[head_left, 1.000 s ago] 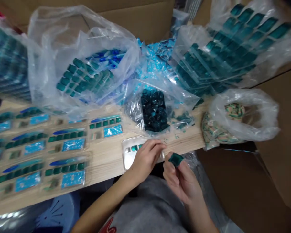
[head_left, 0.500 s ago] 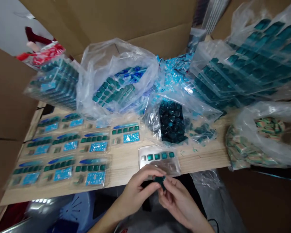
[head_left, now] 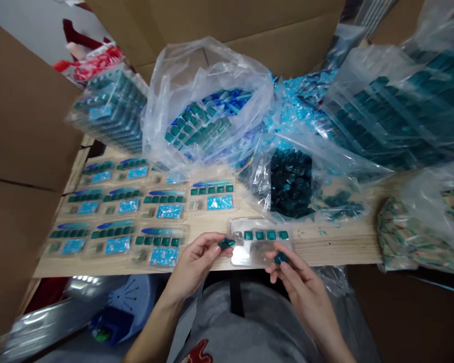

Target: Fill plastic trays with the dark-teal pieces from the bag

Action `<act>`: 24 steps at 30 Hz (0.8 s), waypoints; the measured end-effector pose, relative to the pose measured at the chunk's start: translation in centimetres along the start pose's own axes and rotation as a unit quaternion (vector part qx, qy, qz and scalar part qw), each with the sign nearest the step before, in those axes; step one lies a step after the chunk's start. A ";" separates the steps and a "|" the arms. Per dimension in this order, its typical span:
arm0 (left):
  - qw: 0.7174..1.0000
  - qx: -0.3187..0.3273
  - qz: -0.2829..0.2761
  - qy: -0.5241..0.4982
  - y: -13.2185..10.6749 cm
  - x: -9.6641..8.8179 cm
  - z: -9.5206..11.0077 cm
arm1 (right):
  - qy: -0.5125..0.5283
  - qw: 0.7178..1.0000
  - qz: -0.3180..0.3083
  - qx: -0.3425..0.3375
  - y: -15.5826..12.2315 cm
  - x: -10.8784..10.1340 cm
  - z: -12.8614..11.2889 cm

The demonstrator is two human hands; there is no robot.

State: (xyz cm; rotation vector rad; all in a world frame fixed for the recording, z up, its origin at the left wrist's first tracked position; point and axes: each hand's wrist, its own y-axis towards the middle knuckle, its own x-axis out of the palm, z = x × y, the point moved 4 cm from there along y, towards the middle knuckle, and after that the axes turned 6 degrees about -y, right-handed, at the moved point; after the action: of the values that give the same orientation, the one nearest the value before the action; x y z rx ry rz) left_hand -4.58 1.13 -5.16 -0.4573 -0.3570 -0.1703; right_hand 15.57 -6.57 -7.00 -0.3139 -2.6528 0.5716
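My left hand (head_left: 194,262) pinches a small teal faceted gem (head_left: 226,243) between thumb and fingers. My right hand (head_left: 298,282) holds a second teal gem (head_left: 281,258) between its fingertips. Between my hands, at the wooden table's front edge, lies a clear plastic blister tray (head_left: 261,255). Several square teal gems sit in a row along its upper part. Neither hand touches the tray, though both gems are close to it. A loose pile of dark teal gems (head_left: 291,184) lies in a clear bag beyond the tray.
Rows of filled blister cards (head_left: 164,212) lie on the wooden table (head_left: 336,247) to the left. Plastic bags of teal and blue pieces crowd the back, and a bag of patterned strips (head_left: 404,237) sits right. Cardboard walls surround the table; a blue stool (head_left: 130,302) stands below.
My hands were together on one teal piece and have moved apart, each now holding a teal gem. The view has shifted, and the tray's row of gems shows more fully.
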 end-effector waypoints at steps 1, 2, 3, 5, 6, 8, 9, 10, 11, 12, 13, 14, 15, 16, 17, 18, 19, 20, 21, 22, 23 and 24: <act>1.000 0.007 -0.009 -0.007 -0.1 0.5 0.1 | -0.033 0.999 -0.003 -0.028 -0.1 0.3 -0.4; 1.000 0.015 -0.022 -0.013 -0.3 1.0 0.2 | -0.069 0.996 -0.005 -0.059 -0.2 0.8 -0.9; 0.999 0.021 -0.038 -0.016 -0.5 1.5 0.3 | -0.103 0.990 -0.006 -0.098 -0.3 1.4 -1.5; 0.997 0.031 -0.071 -0.018 -0.8 2.4 0.4 | -0.169 0.968 -0.009 -0.186 -0.6 2.7 -3.0; 0.996 0.033 -0.085 -0.018 -1.0 2.9 0.5 | -0.199 0.952 -0.015 -0.230 -0.8 3.3 -3.7; 0.994 0.031 -0.106 -0.020 -1.4 3.5 0.6 | -0.245 0.921 -0.035 -0.300 -0.9 4.2 -4.7; 0.993 0.027 -0.113 -0.022 -1.6 3.8 0.6 | -0.259 0.911 -0.044 -0.317 -1.0 4.5 -5.1; 0.993 0.024 -0.115 -0.020 -1.8 4.1 0.6 | -0.268 0.906 -0.050 -0.324 -1.0 4.7 -5.2; 0.993 0.022 -0.113 -0.011 -1.9 4.4 0.7 | -0.272 0.905 -0.047 -0.324 -0.9 4.7 -5.3; 0.994 0.025 -0.108 0.005 -2.0 4.6 0.8 | -0.272 0.907 -0.038 -0.319 -0.9 4.6 -5.3; 0.994 0.034 -0.097 0.027 -2.1 4.7 0.9 | -0.271 0.911 -0.027 -0.309 -0.8 4.5 -5.3; 0.994 0.046 -0.083 0.051 -2.2 4.9 1.1 | -0.268 0.916 -0.017 -0.298 -0.8 4.5 -5.2; 0.993 0.058 -0.071 0.070 -2.2 5.0 1.2 | -0.263 0.921 -0.010 -0.288 -0.7 4.4 -5.1; 0.993 0.067 -0.061 0.080 -2.1 5.1 1.3 | -0.258 0.924 -0.007 -0.281 -0.7 4.4 -5.0; 0.993 0.071 -0.056 0.077 -2.0 5.2 1.3 | -0.253 0.926 -0.006 -0.280 -0.7 4.4 -5.0; 0.994 0.071 -0.056 0.064 -1.9 5.2 1.2 | -0.252 0.925 -0.010 -0.286 -0.7 4.4 -5.0; 0.995 0.068 -0.060 0.043 -1.8 5.3 1.1 | -0.257 0.919 -0.014 -0.300 -0.8 4.5 -5.2; 0.996 0.064 -0.065 0.020 -1.6 5.3 0.9 | -0.268 0.909 -0.020 -0.319 -0.8 4.5 -5.3; 0.996 0.060 -0.070 0.000 -1.5 5.3 0.7 | -0.283 0.896 -0.024 -0.341 -0.9 4.6 -5.5; 0.996 0.059 -0.072 -0.013 -1.4 5.3 0.6 | -0.301 0.881 -0.026 -0.364 -1.1 4.6 -5.6; 0.995 0.062 -0.071 -0.018 -1.4 5.3 0.5 | -0.319 0.866 -0.025 -0.384 -1.2 4.7 -5.8; 0.995 0.068 -0.068 -0.013 -1.4 5.3 0.5 | -0.335 0.852 -0.020 -0.402 -1.3 4.7 -5.9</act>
State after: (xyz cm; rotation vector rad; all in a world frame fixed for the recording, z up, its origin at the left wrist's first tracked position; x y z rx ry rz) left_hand -0.13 -0.27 -2.16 -0.3004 -0.4233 -0.2697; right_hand 13.75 -4.33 0.05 -0.3235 -3.4466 -0.6221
